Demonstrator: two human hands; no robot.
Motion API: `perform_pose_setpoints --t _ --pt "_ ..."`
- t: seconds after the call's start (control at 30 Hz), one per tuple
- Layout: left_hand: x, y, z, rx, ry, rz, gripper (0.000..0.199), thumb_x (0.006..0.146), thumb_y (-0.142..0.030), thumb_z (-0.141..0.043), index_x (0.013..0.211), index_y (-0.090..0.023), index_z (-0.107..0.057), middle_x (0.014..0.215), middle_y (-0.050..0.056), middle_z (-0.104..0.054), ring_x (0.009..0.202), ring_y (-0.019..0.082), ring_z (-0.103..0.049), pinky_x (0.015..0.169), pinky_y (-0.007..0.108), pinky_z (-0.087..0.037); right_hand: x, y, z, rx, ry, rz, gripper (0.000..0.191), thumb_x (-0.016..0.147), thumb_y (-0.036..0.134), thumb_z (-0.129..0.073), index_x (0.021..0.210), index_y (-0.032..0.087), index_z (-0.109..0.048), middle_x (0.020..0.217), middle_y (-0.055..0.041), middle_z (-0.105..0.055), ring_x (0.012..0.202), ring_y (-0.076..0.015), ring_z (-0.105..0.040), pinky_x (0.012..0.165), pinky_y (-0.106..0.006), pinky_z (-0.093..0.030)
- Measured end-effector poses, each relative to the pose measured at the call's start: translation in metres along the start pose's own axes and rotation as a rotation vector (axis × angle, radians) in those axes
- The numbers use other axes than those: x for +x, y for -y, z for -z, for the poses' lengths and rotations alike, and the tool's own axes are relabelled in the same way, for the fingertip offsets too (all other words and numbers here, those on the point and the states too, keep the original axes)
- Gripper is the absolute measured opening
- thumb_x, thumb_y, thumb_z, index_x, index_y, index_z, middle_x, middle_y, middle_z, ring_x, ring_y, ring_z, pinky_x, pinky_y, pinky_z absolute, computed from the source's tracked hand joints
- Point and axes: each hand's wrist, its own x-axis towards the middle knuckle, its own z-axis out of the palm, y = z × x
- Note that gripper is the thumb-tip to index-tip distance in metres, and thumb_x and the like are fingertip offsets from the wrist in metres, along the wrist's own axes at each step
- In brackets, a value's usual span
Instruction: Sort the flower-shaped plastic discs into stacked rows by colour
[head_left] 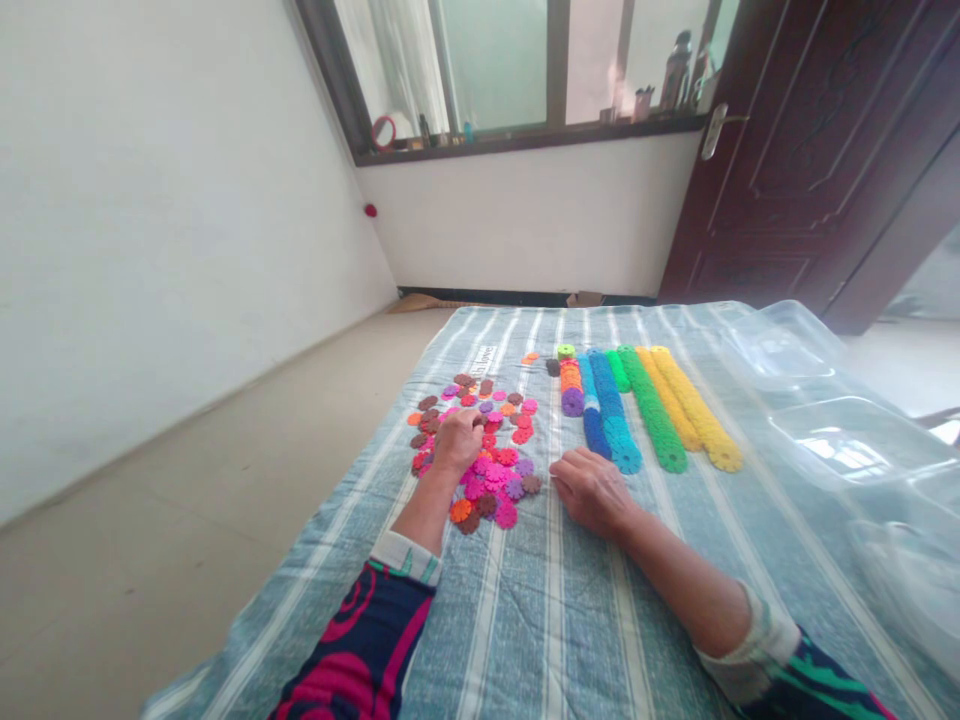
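Note:
My left hand (459, 440) is closed over the middle of a loose pile of pink, red, purple, brown and orange flower-shaped discs (491, 475); a small dark piece shows at its fingertips. Right of the pile, my right hand (589, 490) rests low over the cloth with its fingers bent together; what they hold, if anything, is too small to name. Beyond it lie overlapping rows of discs: an orange and purple row (571, 385), blue rows (611, 410), a green row (652, 410) and yellow rows (697, 415).
Clear plastic containers (862, 440) stand along the right side of the striped cloth (517, 620). Near the far edge lie a few orange pieces (530, 358) and dark pieces (553, 367). A wall, a window sill and a brown door (802, 150) are behind.

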Motion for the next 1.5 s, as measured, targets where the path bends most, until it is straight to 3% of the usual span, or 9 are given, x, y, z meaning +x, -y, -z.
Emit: perform_pose_setpoints --t 0.87,1.5 --pt "-0.0053 -0.0089 0.0037 -0.019 -0.013 0.011 0.017 0.074 -0.010 -0.052 0.078 -0.017 -0.067 0.084 0.005 -0.071 0.083 0.019 -0.065 0.080 0.029 -0.049 -0.0027 -0.0021 -0.0006 0.023 -0.011 0.009 0.022 0.089 0.011 -0.051 0.069 0.018 -0.058 0.068 -0.0017 -0.056 0.067 -0.0150 -0.046 0.064 -0.029 -0.028" --pt "-0.0042 -0.0086 0.0030 0.010 -0.014 0.048 0.027 0.075 -0.009 -0.051 0.091 -0.017 -0.071 0.092 0.007 -0.074 0.088 0.020 -0.067 0.083 0.028 -0.051 -0.0015 -0.0009 0.0006 0.031 -0.004 -0.005 0.024 0.090 0.012 -0.051 0.068 0.019 -0.057 0.067 -0.0015 -0.056 0.068 -0.0152 -0.046 0.063 -0.029 -0.028"
